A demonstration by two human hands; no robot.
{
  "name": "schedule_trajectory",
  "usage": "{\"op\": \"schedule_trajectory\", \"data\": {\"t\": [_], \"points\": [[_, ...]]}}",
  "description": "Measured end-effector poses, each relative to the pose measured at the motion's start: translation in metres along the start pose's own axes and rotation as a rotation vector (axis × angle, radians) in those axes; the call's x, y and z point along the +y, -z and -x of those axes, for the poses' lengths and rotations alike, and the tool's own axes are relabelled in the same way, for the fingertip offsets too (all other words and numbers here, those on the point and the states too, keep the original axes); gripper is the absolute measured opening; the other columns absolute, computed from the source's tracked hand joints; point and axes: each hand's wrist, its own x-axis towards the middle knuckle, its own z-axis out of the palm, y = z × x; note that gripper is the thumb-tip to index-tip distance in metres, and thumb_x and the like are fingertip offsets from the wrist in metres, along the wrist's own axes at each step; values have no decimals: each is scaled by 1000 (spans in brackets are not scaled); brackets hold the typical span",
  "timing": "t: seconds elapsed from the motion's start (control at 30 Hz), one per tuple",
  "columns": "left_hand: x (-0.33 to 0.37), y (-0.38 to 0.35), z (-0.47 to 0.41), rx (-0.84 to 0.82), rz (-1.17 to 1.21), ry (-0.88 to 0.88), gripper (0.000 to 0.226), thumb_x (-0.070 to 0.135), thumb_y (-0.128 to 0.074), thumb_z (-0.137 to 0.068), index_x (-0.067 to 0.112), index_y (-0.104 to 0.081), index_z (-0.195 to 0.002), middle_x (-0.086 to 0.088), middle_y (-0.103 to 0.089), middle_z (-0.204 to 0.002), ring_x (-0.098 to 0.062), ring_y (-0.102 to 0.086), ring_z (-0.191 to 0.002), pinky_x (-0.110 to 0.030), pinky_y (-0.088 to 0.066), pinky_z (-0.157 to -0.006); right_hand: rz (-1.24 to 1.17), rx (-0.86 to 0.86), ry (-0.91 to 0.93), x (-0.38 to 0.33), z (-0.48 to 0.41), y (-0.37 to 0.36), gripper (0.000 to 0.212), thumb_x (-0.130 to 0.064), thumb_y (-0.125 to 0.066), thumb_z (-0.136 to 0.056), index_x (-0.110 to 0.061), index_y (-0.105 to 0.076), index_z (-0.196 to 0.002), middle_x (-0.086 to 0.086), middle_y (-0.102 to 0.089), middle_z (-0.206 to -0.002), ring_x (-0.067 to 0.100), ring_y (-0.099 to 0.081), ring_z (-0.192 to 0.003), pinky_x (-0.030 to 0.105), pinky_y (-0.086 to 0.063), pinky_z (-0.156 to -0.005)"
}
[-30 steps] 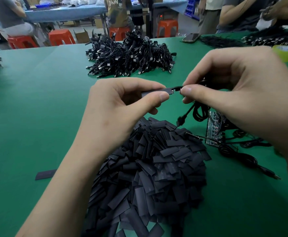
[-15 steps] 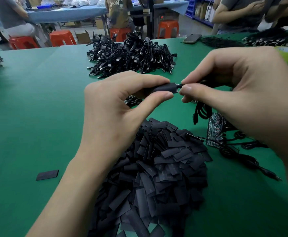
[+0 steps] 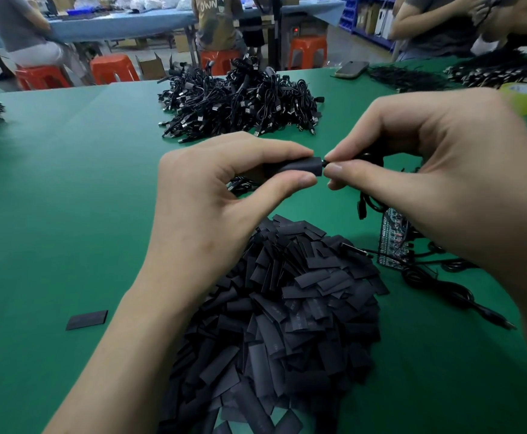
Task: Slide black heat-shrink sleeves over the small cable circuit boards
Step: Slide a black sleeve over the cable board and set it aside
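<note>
My left hand [image 3: 224,195] pinches a black heat-shrink sleeve [image 3: 299,166] between thumb and forefinger, above the green table. My right hand [image 3: 437,170] pinches the thin black cable [image 3: 327,161] right at the sleeve's right end; the cable's small board is hidden inside the sleeve. The cable's loose end [image 3: 362,208] hangs below my right hand. A big heap of flat black sleeves [image 3: 287,324] lies under my hands. A panel of small circuit boards [image 3: 392,242] lies to its right, partly behind my right wrist.
A pile of black cables [image 3: 240,104] sits at the table's far middle. One stray sleeve [image 3: 87,319] lies at the left. More cables [image 3: 437,286] trail at the right. A yellow-green tape roll [image 3: 525,98] and a phone [image 3: 351,68] lie far right. People sit around on orange stools.
The sleeve has slid rightward along the cable, and the connector end seen a second ago is now covered. My two hands have come closer, fingertips almost touching.
</note>
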Motion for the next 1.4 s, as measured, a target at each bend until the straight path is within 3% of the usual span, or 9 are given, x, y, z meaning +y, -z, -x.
{"op": "schedule_trajectory", "data": {"t": [0.27, 0.33, 0.5, 0.7, 0.83, 1.03, 1.2, 1.4], "points": [[-1, 0, 0, -7, -2, 13, 18, 28, -80, -88, 23, -78, -106, 14, -75, -96, -8, -71, -89, -25, -56, -80, 22, 8, 7, 0, 0, -2, 2, -27, -76, -89, -25, -75, -89, -15, -74, -84, 5, -72, -81, 31, -59, -72], [-2, 2, -1, -3, -30, 3, 18, 28, -80, -88, 23, -78, -106, 13, -75, -96, -7, -70, -88, -24, -55, -81, -95, -25, -71, 0, 0, -3, 2, -25, -76, -89, -24, -75, -89, -10, -76, -81, 7, -74, -81, 33, -62, -76], [-3, 3, -2, 22, -43, -7, 20, 27, -81, -88, 21, -79, -106, 10, -74, -95, -8, -69, -86, -25, -55, -80, -380, -118, -295, 1, -1, -3, 12, -20, -66, -96, -18, -76, -89, -5, -79, -82, 10, -76, -83, 21, -58, -84], [-5, -3, 1, 57, -30, 8, 31, 25, -85, -84, 19, -77, -113, 5, -75, -97, -10, -71, -86, -29, -56, -82, -435, -188, -447, 2, -1, -5, 13, -20, -68, -95, -16, -77, -87, -1, -79, -80, 14, -77, -81, 34, -57, -90], [-3, -11, 2, 173, 80, 51, 43, 24, -88, -80, 19, -71, -119, 3, -75, -94, -14, -73, -83, -32, -59, -83, -526, -137, -494, 1, -1, -7, 13, -15, -67, -95, -11, -75, -86, 4, -78, -77, 18, -78, -76, 25, -61, -80], [-2, -20, 6, 259, 121, 58, 30, 19, -85, -84, 11, -72, -111, 6, -76, -94, -9, -75, -84, -30, -60, -82, -647, -75, -536, -2, -1, -11, 16, -10, -66, -95, -5, -73, -82, 8, -77, -74, 21, -77, -70, 15, -57, -63], [-3, -21, 7, 211, 128, 81, 34, 21, -84, -84, 8, -71, -113, 3, -76, -97, -8, -75, -88, -30, -60, -84, -685, -22, -573, 0, -1, -12, 14, -11, -68, -94, -5, -74, -82, 8, -77, -74, 22, -78, -71, 17, -57, -66], [4, -25, 8, 232, 148, 42, 28, 22, -79, -90, 18, -68, -116, 12, -74, -96, -2, -74, -87, -25, -59, -83, -749, -33, -599, 3, 0, -18, 13, -8, -66, -94, -3, -73, -85, 11, -77, -74, 24, -77, -72, 20, -59, -66]]}}
